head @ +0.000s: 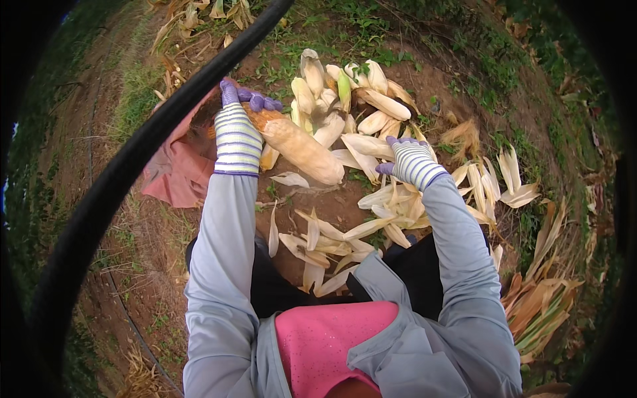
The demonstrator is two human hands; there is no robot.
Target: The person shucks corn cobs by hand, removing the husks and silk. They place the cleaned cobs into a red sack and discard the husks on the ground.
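Note:
Purple-tipped striped knit gloves cover both hands. My left hand is at the mouth of a faded red sack, fingers curled. Against its palm side lies a bare orange corn cob; whether the fingers grip it or the sack's rim is hidden. A large pale ear, somewhat blurred, extends from there down to the right. My right hand has its thumb and fingers on either side of the end of a husked-over ear of corn. Beyond lies a heap of ears in dry husks, one husk still green.
Loose dry husks litter the soil between my legs, with more husks at the right. Dry stalks and leaves lie farther right. A thick black strap or cable crosses the view's left side. A thin hose runs along the ground.

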